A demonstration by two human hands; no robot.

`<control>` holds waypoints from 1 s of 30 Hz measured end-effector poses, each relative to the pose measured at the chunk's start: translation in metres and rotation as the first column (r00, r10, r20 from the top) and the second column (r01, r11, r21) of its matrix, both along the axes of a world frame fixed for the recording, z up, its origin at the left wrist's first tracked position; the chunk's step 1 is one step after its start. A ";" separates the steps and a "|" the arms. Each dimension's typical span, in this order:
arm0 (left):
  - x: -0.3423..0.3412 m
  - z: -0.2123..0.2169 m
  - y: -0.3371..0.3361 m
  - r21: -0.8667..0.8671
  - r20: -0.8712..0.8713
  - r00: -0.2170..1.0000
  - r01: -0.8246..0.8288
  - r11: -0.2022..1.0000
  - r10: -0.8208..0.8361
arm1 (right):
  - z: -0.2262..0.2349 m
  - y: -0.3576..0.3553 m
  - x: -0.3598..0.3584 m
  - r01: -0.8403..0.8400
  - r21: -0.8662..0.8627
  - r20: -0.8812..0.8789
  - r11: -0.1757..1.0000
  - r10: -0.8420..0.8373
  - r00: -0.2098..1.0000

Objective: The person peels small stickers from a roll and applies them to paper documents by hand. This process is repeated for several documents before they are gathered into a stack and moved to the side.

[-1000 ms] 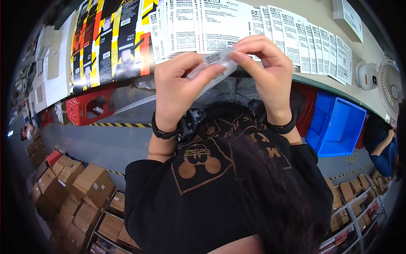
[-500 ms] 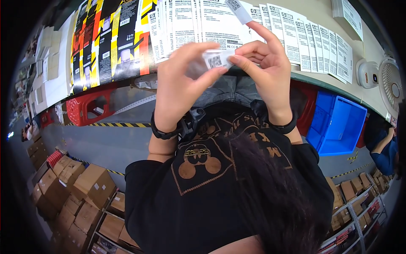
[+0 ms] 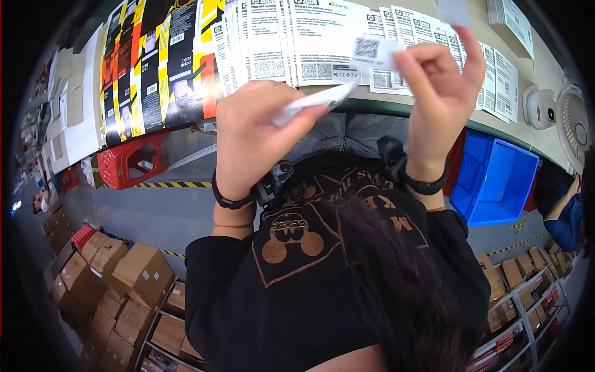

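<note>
My left hand (image 3: 257,127) is closed on a white strip of label backing (image 3: 319,101) that sticks out past the thumb, tilted up to the right. Between the thumb and a finger of my right hand (image 3: 443,90) is a small white sticker (image 3: 367,49) with a square code, held over the printed sheets. A second pale sticker (image 3: 453,11) clings to that hand's raised index fingertip, partly blurred. Beneath the hands lie overlapping white printed sheets (image 3: 319,37), fanned across the table's near side; some carry code stickers near their lower edge.
Black, yellow and red printed box sheets (image 3: 176,68) cover the table on the left. At the right are a stack of white sheets (image 3: 511,28) and a white fan (image 3: 575,127). A blue crate (image 3: 493,180) and red stool (image 3: 127,162) stand below the table edge.
My hands have moved apart: the right has swung right with both stickers, the left slightly left and down with the strip. The held sticker is now separate from the strip.
</note>
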State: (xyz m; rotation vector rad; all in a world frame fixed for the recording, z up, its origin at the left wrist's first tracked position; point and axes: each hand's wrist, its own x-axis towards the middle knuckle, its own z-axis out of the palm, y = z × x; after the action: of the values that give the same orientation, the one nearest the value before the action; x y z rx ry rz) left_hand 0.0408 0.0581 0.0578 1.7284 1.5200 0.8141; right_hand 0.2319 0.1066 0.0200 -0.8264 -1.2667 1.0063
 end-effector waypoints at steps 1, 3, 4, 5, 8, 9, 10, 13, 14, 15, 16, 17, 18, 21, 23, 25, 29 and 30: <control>-0.002 -0.004 0.000 0.200 -0.111 0.991 0.091 0.976 -0.070 | 0.003 0.008 0.001 0.031 -0.065 -0.043 0.997 -0.034 0.999; -0.002 -0.012 0.000 0.379 -0.226 0.967 0.199 0.904 -0.118 | -0.001 0.016 0.000 0.063 -0.133 -0.078 0.989 -0.074 0.994; 0.000 -0.016 0.001 0.384 -0.299 0.945 0.245 0.890 -0.131 | -0.005 0.018 -0.003 0.010 -0.223 -0.105 0.975 -0.034 0.994; 0.002 -0.020 0.002 0.387 -0.370 0.918 0.290 0.875 -0.141 | -0.009 0.019 -0.007 -0.046 -0.310 -0.136 0.950 0.004 0.991; 0.004 -0.041 0.000 0.330 -0.460 0.872 0.341 0.880 -0.165 | -0.028 0.028 -0.012 -0.121 -0.407 -0.146 0.905 0.066 0.987; 0.003 -0.048 -0.002 0.277 -0.484 0.856 0.346 0.896 -0.181 | -0.036 0.031 -0.014 -0.139 -0.417 -0.126 0.898 0.094 0.988; 0.003 -0.052 -0.003 0.223 -0.505 0.840 0.349 0.910 -0.198 | -0.044 0.034 -0.015 -0.157 -0.429 -0.106 0.890 0.123 0.987; 0.005 -0.058 -0.003 0.236 -0.504 0.841 0.351 0.906 -0.195 | -0.081 0.048 -0.021 -0.288 0.011 -0.333 0.957 0.275 0.902; 0.005 -0.060 -0.003 0.244 -0.505 0.843 0.346 0.906 -0.186 | -0.085 0.050 -0.023 -0.305 0.245 -0.407 0.920 0.383 0.829; 0.005 -0.060 -0.004 0.238 -0.503 0.844 0.344 0.908 -0.187 | -0.087 0.049 -0.023 -0.307 0.239 -0.408 0.921 0.382 0.829; 0.005 -0.060 -0.005 0.234 -0.504 0.844 0.339 0.911 -0.184 | -0.088 0.048 -0.023 -0.315 0.238 -0.413 0.919 0.390 0.823; 0.005 -0.060 -0.005 0.231 -0.504 0.844 0.335 0.913 -0.182 | -0.087 0.048 -0.024 -0.322 0.239 -0.416 0.916 0.396 0.818; 0.005 -0.060 -0.004 0.228 -0.505 0.844 0.331 0.915 -0.179 | -0.087 0.048 -0.024 -0.329 0.240 -0.420 0.913 0.403 0.813; 0.005 -0.060 -0.004 0.219 -0.502 0.845 0.330 0.918 -0.184 | -0.084 0.048 -0.024 -0.335 0.215 -0.415 0.917 0.396 0.819; 0.004 -0.060 -0.004 0.215 -0.500 0.845 0.333 0.918 -0.189 | -0.082 0.048 -0.024 -0.335 0.203 -0.412 0.920 0.391 0.823; 0.004 -0.059 -0.003 0.208 -0.501 0.843 0.338 0.918 -0.197 | -0.080 0.047 -0.023 -0.331 0.180 -0.391 0.926 0.376 0.840; 0.003 -0.059 -0.003 0.199 -0.501 0.841 0.340 0.919 -0.203 | -0.050 0.035 -0.022 -0.176 -0.262 -0.066 0.949 0.165 0.984; 0.003 -0.059 -0.004 0.197 -0.502 0.841 0.337 0.921 -0.201 | -0.039 0.032 -0.023 -0.040 -0.438 0.125 0.898 0.104 0.987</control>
State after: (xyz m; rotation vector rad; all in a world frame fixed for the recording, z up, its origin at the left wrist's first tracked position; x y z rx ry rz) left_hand 0.0442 0.0544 -0.0010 2.4297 1.4506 0.4891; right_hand 0.2090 0.1390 -0.0186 -1.2221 -1.2172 1.3369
